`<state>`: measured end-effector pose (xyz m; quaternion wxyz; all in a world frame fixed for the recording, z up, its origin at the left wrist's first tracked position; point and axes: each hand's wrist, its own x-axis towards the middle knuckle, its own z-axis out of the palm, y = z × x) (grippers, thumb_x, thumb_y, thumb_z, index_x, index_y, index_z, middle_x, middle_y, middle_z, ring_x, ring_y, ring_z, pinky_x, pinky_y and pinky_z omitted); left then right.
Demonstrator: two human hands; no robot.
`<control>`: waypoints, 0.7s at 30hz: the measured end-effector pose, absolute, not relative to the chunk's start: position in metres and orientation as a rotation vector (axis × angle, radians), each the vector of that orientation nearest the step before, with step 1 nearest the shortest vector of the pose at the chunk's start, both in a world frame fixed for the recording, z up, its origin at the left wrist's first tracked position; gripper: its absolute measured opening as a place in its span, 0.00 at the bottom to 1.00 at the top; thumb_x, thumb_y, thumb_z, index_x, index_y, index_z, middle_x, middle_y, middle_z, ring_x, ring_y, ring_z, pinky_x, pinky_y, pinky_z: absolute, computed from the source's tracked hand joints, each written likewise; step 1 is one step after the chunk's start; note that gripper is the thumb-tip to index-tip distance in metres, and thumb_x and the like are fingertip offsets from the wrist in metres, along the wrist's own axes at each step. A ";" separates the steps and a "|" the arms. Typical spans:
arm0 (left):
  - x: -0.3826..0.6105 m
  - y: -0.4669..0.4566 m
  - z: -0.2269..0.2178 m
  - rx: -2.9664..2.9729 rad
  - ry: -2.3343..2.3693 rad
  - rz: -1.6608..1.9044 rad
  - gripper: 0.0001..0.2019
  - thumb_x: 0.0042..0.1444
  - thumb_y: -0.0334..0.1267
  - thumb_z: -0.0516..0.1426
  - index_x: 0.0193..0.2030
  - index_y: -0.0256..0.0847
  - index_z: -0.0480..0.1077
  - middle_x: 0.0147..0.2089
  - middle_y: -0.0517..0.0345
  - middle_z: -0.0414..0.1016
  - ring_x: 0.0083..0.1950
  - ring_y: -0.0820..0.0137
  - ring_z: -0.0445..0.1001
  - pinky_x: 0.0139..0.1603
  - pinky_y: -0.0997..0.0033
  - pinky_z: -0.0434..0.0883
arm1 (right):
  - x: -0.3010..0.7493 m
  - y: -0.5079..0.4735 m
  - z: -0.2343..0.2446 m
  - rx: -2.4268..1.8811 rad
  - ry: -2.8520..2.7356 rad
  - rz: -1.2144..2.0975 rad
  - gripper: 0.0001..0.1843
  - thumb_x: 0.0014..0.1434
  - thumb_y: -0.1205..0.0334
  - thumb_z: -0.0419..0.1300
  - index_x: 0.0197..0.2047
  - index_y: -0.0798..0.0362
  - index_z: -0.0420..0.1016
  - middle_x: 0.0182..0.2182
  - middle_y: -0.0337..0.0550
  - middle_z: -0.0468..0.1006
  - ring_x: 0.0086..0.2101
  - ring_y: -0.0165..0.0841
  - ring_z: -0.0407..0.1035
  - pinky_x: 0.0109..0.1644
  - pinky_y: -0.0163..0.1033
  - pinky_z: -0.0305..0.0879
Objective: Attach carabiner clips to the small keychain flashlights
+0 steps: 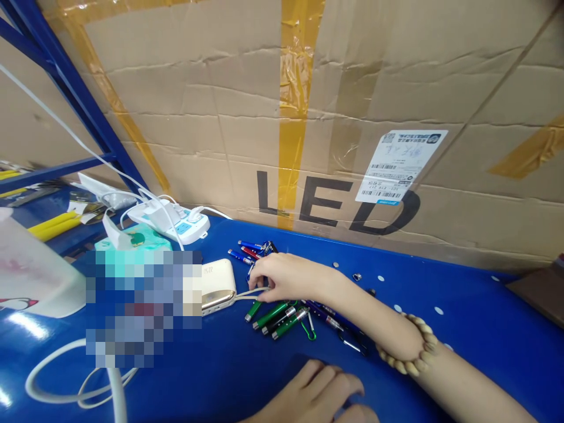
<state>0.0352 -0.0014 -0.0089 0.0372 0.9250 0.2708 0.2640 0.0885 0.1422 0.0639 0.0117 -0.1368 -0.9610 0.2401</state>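
Observation:
My right hand (284,279), with a beaded bracelet (412,352) on its forearm, reaches over a group of keychain penlights. Its fingers are bent, and the thumb stands apart from them beside the cord loop (247,294) of a cream power bank (220,279). Blue penlights (240,257) and a red one (250,252) lie just beyond the fingertips. Green penlights (268,317) and a black one (282,320) with clips lie below the wrist. Near the bottom edge, my left hand (321,390) has loosely curled, parted fingers and holds nothing visible.
A large cardboard box (211,117) stands along the table's back. At left are a power strip (189,226), a tissue pack (136,238), a white container (39,270) and a looped white cable (48,396). Small round discs (438,311) lie scattered at right. A pixelated patch hides something.

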 end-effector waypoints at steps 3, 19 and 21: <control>0.036 -0.002 -0.011 2.836 0.836 0.842 0.11 0.66 0.37 0.43 0.45 0.39 0.64 0.40 0.57 0.71 0.38 0.72 0.68 0.40 0.74 0.63 | 0.095 0.140 0.078 -0.513 -2.931 0.703 0.08 0.54 0.68 0.60 0.39 0.54 0.75 0.37 0.41 0.76 0.36 0.29 0.68 0.34 0.33 0.59; 0.036 -0.001 -0.015 2.859 0.838 0.859 0.10 0.65 0.36 0.45 0.44 0.39 0.65 0.40 0.58 0.71 0.36 0.73 0.68 0.40 0.75 0.63 | 0.096 0.128 0.083 -0.807 -3.353 0.708 0.27 0.39 0.68 0.70 0.45 0.52 0.71 0.40 0.40 0.74 0.38 0.36 0.68 0.32 0.33 0.57; 0.036 0.000 -0.015 2.873 0.832 0.817 0.10 0.65 0.37 0.45 0.44 0.39 0.65 0.40 0.58 0.71 0.37 0.73 0.68 0.40 0.75 0.63 | 0.097 0.129 0.084 -0.803 -3.315 0.714 0.23 0.41 0.68 0.69 0.42 0.52 0.71 0.37 0.38 0.74 0.36 0.33 0.68 0.31 0.33 0.56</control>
